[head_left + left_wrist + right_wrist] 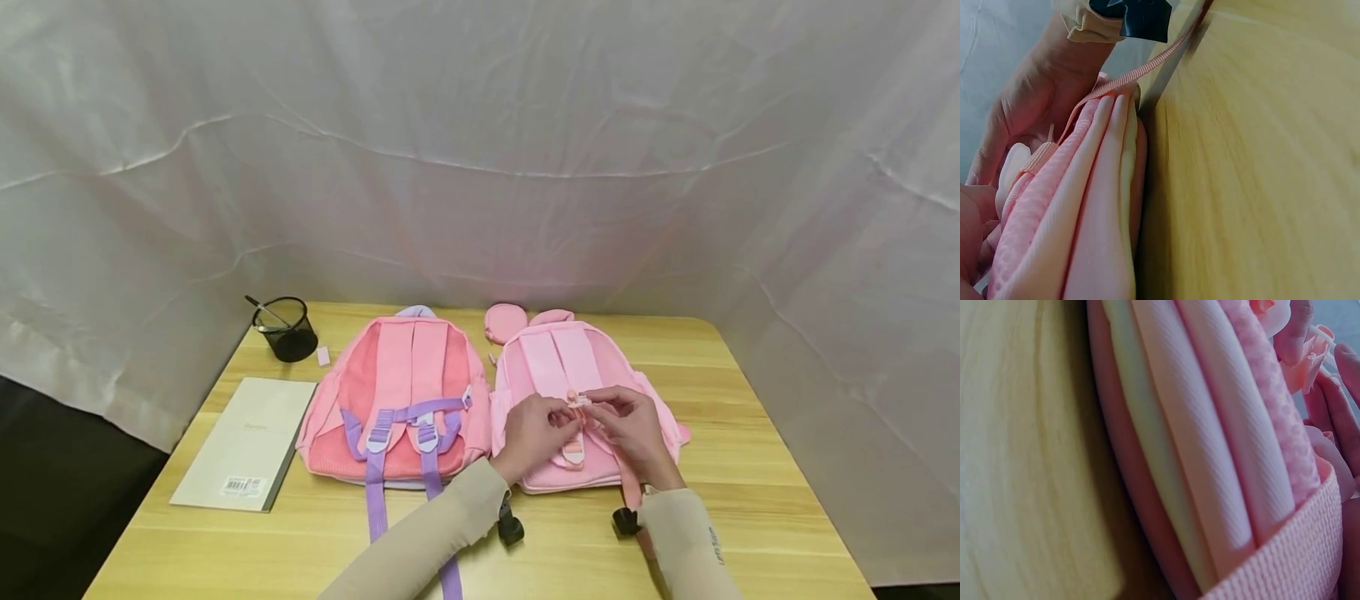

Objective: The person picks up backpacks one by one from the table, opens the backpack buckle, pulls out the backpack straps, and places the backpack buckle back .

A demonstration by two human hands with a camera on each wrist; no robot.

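A light pink backpack (615, 354) lies with its shoulder straps up. Above its back panel, my left hand (536, 435) and right hand (632, 427) meet, fingertips close together, at a small whitish buckle (579, 402) with peach webbing. Each hand pinches part of this piece; the fingers partly hide it. In the right wrist view, the folded peach webbing (1307, 365) shows between the fingers. Below the hands, a strap adjuster (573, 455) rests on the bag. In the left wrist view, a peach strap (1141, 72) runs off the bag's edge towards the table.
To the left lies a coral pink backpack (356, 375) with purple straps (375, 492). Farther left are a notebook (247, 442), a small eraser-like block (323, 356) and a black mesh pen cup (292, 342). A round pink pouch (506, 322) sits behind the light pink bag.
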